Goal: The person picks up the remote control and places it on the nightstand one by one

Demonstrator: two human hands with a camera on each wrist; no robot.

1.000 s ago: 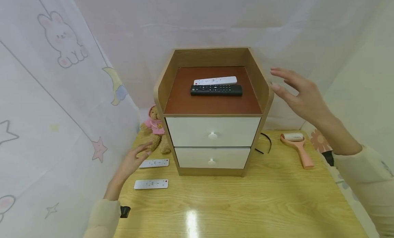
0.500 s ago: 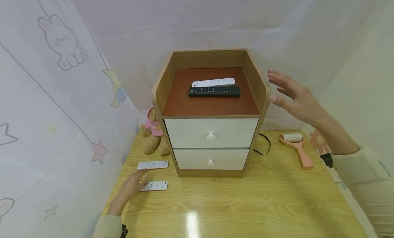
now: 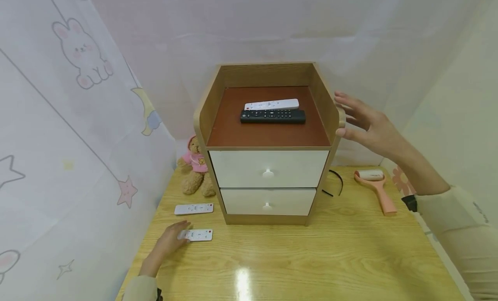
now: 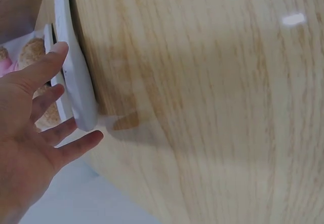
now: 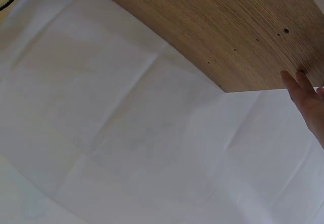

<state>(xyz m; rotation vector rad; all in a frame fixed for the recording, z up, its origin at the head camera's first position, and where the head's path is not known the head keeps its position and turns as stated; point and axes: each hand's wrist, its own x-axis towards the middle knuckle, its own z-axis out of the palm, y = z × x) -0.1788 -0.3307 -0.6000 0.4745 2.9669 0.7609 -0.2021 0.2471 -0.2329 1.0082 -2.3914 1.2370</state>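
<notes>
My left hand [image 3: 171, 240] is at the left end of the nearer white remote control [image 3: 201, 235], which lies flat on the table. In the left wrist view, the fingers of the left hand [image 4: 28, 127] are spread beside and over that remote [image 4: 76, 74], without closing round it. Another white remote [image 3: 193, 209] lies just behind. My right hand [image 3: 367, 126] is at the upper right side panel of a small wooden cabinet [image 3: 268, 148], fingers loosely extended. In the right wrist view, fingertips of the right hand [image 5: 310, 105] rest against the panel.
A white remote [image 3: 272, 104] and a black remote [image 3: 272, 116] lie on the cabinet's railed top. Its two white drawers are closed. A teddy bear [image 3: 196, 167] sits at the left, a black hoop [image 3: 340, 182] and an orange-handled lint roller [image 3: 379, 188] at the right.
My left hand has come down and toward me, from above the farther remote to the nearer one. The right hand has moved slightly left, up to the cabinet's side.
</notes>
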